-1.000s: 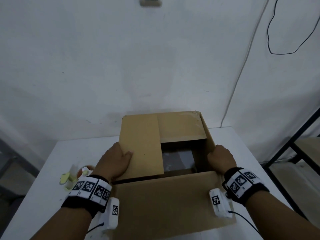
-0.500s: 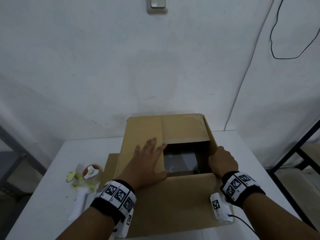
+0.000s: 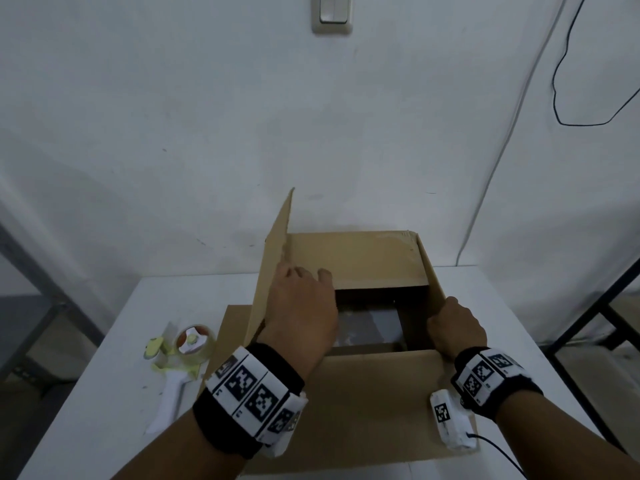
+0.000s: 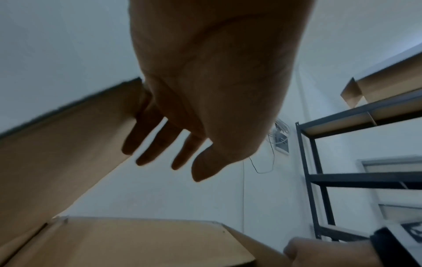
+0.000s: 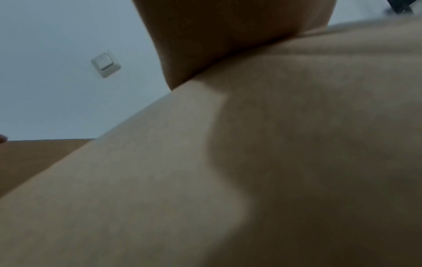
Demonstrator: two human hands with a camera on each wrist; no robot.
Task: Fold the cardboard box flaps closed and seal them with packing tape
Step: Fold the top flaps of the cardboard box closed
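Observation:
A brown cardboard box (image 3: 363,400) stands on the white table (image 3: 104,393). Its far flap (image 3: 356,261) lies folded down, and the near flap slopes toward me. The left flap (image 3: 273,265) stands nearly upright. My left hand (image 3: 301,299) hovers over the opening with straight, spread fingers (image 4: 155,142), its thumb side against that flap. My right hand (image 3: 453,327) grips the near end of the right flap (image 3: 431,268), with its fingers hidden behind the cardboard. Something grey (image 3: 367,327) lies inside the box. In the right wrist view, cardboard (image 5: 251,162) fills the frame.
A tape dispenser (image 3: 187,348) with a clear roll and a white handle lies on the table left of the box. The white wall rises close behind. A black metal shelf frame (image 3: 588,306) stands to the right of the table.
The left flap, folded flat over the box before, now stands upright. My left hand slid right off it and hovers over the opening. The right hand stayed put.

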